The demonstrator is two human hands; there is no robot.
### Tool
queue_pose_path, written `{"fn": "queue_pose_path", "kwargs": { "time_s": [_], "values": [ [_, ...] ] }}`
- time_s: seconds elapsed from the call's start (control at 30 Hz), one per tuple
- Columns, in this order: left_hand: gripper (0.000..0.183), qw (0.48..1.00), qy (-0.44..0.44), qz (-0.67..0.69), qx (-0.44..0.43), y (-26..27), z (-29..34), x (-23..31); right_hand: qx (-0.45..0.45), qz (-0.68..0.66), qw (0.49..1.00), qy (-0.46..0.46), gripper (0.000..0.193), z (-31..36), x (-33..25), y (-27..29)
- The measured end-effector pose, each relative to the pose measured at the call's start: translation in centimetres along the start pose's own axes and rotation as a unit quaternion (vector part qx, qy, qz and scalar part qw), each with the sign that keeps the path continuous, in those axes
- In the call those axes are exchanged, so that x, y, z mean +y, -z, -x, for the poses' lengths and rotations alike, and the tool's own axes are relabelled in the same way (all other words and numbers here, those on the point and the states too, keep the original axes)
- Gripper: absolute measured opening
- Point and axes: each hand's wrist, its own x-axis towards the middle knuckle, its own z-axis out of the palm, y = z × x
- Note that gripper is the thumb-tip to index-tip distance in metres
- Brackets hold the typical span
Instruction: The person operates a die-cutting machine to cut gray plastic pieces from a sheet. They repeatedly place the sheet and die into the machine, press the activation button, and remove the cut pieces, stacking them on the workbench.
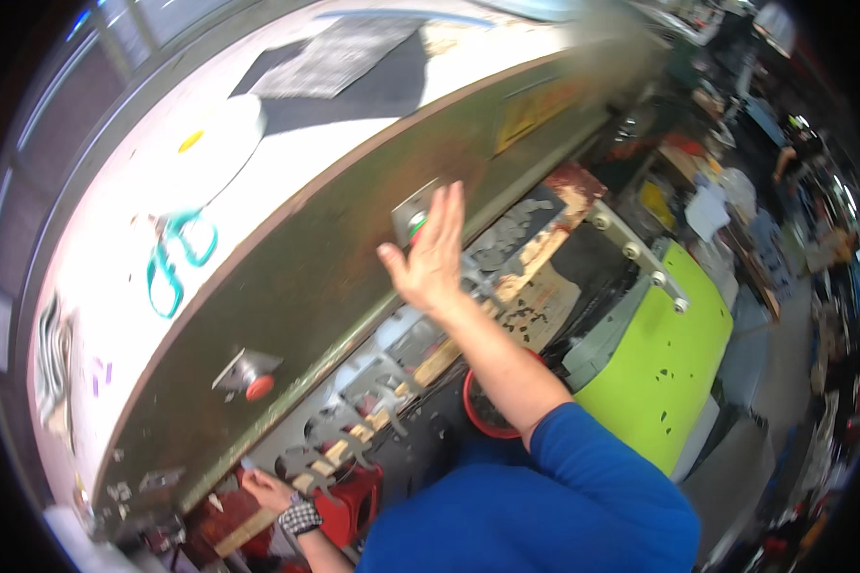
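My right hand (432, 263) lies over a metal plate (413, 212) on the dark green machine panel (325, 239). Its fingers are stretched out together and the thumb stands apart. A green button (417, 222) shows on that plate between thumb and fingers; whether the palm touches it I cannot tell. Low on the left, my left hand (269, 491), with a black-and-white checked band (300, 517) at the wrist, reaches toward the machine's lower edge. Its fingers are small and blurred, so their grip is unclear. Between the hands, a red mushroom button (259, 387) sticks out of the panel.
Teal-handled scissors (167, 263) and grey and black sheet material (344, 72) lie on the white tabletop (287, 153). Below the panel, several grey metal shapes (368, 382) line a wooden strip. A red stool (354, 501), a red bucket (476, 411) and a lime-green board (664, 363) stand nearby.
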Motion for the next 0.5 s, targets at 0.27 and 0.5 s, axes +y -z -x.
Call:
{"fn": "queue_pose_path", "kwargs": {
  "time_s": [0.27,0.5],
  "values": [
    [0.031,0.999,0.018,-0.045,0.025,0.5,1.8,8.2,-0.062,0.006,0.988,-0.139,0.078,2.0,7.5,4.9],
    [0.032,0.99,-0.11,-0.067,-0.051,-1.6,5.8,15.7,-0.144,-0.013,0.941,-0.305,0.03,7.9,13.1,6.9]
  ]
}}
